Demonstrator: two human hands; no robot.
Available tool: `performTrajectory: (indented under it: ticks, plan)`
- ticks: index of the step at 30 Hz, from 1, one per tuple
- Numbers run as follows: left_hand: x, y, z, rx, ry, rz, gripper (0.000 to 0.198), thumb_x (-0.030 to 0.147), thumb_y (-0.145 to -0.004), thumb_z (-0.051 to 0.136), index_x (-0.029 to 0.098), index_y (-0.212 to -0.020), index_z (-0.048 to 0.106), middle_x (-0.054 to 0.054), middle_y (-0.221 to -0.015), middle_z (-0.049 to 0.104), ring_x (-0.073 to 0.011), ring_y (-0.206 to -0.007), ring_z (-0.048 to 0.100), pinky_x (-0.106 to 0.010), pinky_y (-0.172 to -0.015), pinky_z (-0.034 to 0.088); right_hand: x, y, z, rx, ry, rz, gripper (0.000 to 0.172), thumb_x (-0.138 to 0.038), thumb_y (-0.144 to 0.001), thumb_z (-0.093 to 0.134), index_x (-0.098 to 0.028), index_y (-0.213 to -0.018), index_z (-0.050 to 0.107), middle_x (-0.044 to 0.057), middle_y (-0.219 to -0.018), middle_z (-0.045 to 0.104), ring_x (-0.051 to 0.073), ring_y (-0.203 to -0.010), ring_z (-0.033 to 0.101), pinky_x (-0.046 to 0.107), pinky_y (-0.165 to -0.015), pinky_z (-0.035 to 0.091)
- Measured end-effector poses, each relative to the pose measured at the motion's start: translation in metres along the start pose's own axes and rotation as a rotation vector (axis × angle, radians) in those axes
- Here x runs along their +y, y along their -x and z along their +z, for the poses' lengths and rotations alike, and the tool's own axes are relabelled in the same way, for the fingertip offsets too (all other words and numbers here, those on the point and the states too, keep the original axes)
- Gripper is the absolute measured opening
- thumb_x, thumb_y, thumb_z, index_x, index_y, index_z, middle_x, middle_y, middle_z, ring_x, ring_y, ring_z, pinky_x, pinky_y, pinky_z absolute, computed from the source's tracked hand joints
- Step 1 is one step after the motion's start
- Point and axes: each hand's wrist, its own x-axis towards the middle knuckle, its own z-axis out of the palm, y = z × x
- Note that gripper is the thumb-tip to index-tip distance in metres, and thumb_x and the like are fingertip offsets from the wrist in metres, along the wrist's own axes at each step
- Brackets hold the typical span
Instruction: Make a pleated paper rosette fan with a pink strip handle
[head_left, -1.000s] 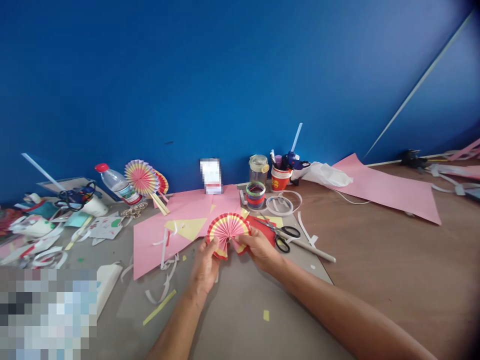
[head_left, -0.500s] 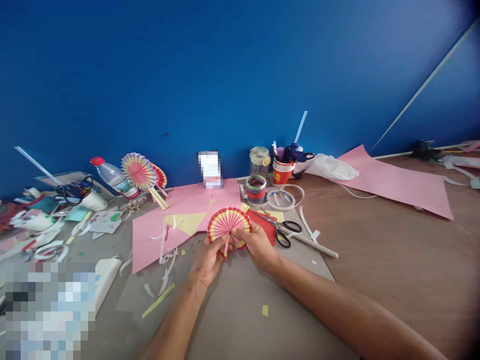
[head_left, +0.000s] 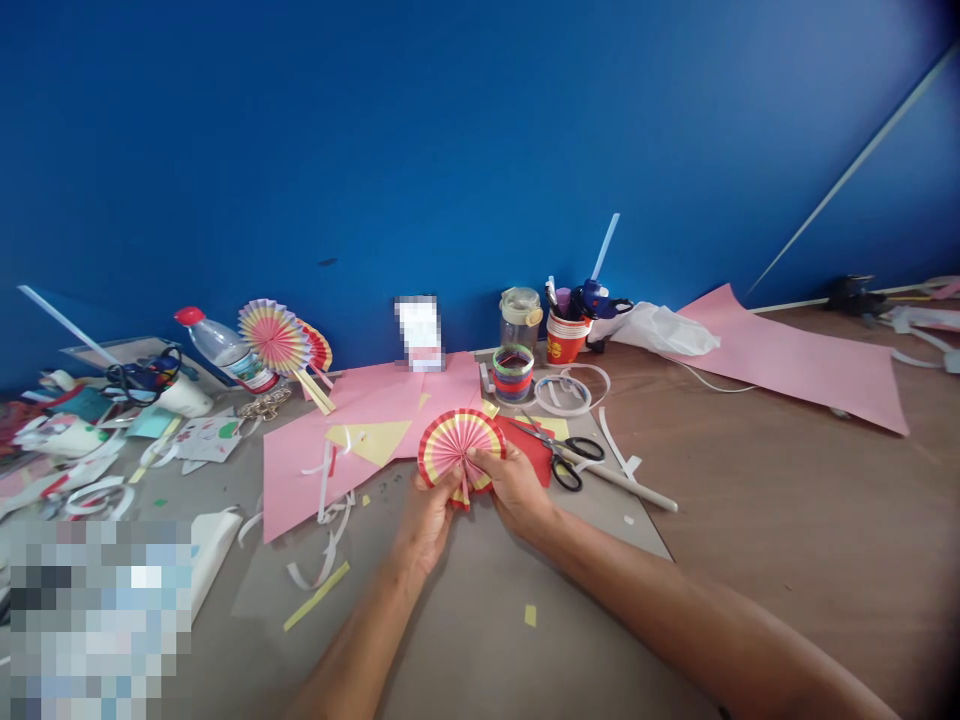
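Between my two hands is a round pleated paper fan (head_left: 459, 437), pink in the middle with a yellow ring and a red rim. My left hand (head_left: 431, 510) pinches its lower left part, thumb on the front. From the right, my right hand (head_left: 517, 487) grips it, with the thumb pressed near the centre. The fingers behind the paper are hidden. Just right of the fan lie red paper (head_left: 534, 452) and black-handled scissors (head_left: 561, 462). Pink paper sheets (head_left: 300, 480) with a yellow piece (head_left: 375, 442) spread behind and to the left.
Two finished-looking fans (head_left: 274, 335) lean near a red-capped bottle (head_left: 225, 345) at the left. Tape rolls (head_left: 513, 375), a jar (head_left: 520, 315) and a red paper cup (head_left: 565, 340) stand by the blue wall. A pale stick (head_left: 637, 487) lies right; paper strips (head_left: 322, 565) are scattered left.
The fan's pleats have spread from a partly open shape with a gap at the bottom into a nearly full circle. Both hands still hold it, and the left has come slightly closer in.
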Motion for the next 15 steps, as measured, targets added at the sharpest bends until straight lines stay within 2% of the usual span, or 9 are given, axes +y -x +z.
performTrajectory:
  ticks: [5,11,15]
  plan:
    - [-0.0004,0.0023,0.0035,0.036,0.003,0.013,0.035,0.027,-0.061,0.081,0.013,-0.092,0.071,-0.007,-0.087,0.074,-0.0194,-0.081,0.068,-0.027,-0.073,0.051,-0.0009,0.0020,0.0015,0.015,-0.009,0.007,0.022,-0.026,-0.059,0.076,-0.016,-0.071,0.060,0.000,-0.064,0.064,0.014,-0.059,0.057,0.029,-0.063,0.047]
    - [0.0011,0.0050,0.0068,0.059,0.016,-0.044,0.034,0.027,-0.058,0.082,0.014,-0.087,0.070,-0.004,-0.078,0.073,-0.0152,-0.067,0.065,-0.023,-0.058,0.047,-0.0005,0.0030,0.0021,0.032,0.022,-0.003,0.023,-0.027,-0.060,0.076,-0.016,-0.073,0.061,0.001,-0.064,0.065,0.016,-0.060,0.060,0.030,-0.062,0.047]
    - [0.0017,0.0064,0.0095,0.072,0.037,-0.026,0.032,0.026,-0.057,0.083,0.014,-0.084,0.070,-0.003,-0.072,0.071,-0.0129,-0.059,0.062,-0.022,-0.052,0.043,0.0037,0.0022,0.0012,0.061,0.022,-0.028,0.022,-0.027,-0.060,0.076,-0.016,-0.073,0.062,0.001,-0.065,0.065,0.016,-0.060,0.059,0.031,-0.063,0.048]
